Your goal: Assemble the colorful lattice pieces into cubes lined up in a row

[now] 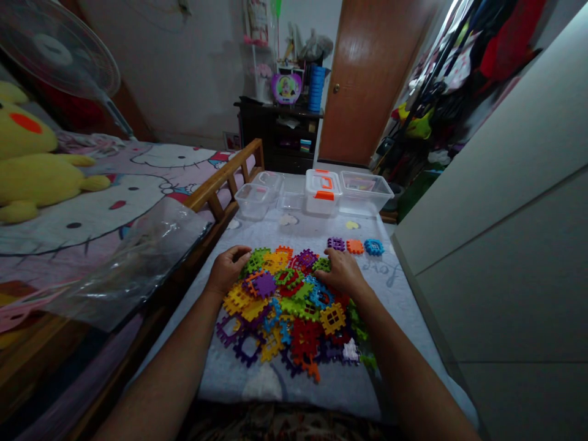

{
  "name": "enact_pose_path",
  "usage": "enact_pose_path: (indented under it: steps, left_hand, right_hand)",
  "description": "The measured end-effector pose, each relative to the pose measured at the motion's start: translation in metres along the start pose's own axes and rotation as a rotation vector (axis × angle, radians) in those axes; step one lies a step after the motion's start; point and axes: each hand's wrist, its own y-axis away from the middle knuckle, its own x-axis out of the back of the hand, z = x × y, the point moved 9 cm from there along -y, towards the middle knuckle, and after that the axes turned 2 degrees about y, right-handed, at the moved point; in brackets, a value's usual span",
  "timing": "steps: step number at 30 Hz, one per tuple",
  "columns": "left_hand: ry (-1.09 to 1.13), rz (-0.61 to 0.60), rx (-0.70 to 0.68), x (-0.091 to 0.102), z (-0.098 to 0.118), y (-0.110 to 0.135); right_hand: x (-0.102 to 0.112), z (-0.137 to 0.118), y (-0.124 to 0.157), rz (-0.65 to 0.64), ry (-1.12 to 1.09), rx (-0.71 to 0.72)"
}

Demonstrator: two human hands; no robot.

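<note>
A heap of toothed plastic building blocks (294, 306) in many colours lies on the light blue cloth before me. My left hand (228, 269) is at the heap's far left side, thumb and fingers apart, its fingertips at a green block (258, 260). On the far right side, the thumb and fingers of my right hand (342, 272) close around another green block (323, 264). Just beyond that hand, a purple block (335, 244), an orange block (355, 247) and a blue block (373, 247) lie in a row.
Clear plastic boxes (367, 193) line the far end, one with a white lid and orange latches (324, 193). To the left are a wooden bed rail (225, 177), a clear plastic bag (138, 263) and a yellow plush toy (37, 177). A pale cabinet (505, 214) borders the right.
</note>
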Motion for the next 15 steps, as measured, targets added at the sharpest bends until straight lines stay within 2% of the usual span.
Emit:
enact_pose_path:
  steps: [4, 9, 15]
  left_hand:
    - [-0.013, 0.000, -0.007, 0.000, 0.002, 0.001]
    - [0.011, 0.005, -0.007, 0.000, 0.002, 0.001]
    - [0.020, -0.007, -0.003, -0.001, -0.002, 0.000]
  right_hand:
    - [-0.003, -0.008, 0.000, 0.007, 0.046, 0.011]
    - [-0.005, 0.003, -0.003, 0.029, -0.047, 0.021]
    - [0.012, 0.017, -0.038, 0.095, -0.114, 0.044]
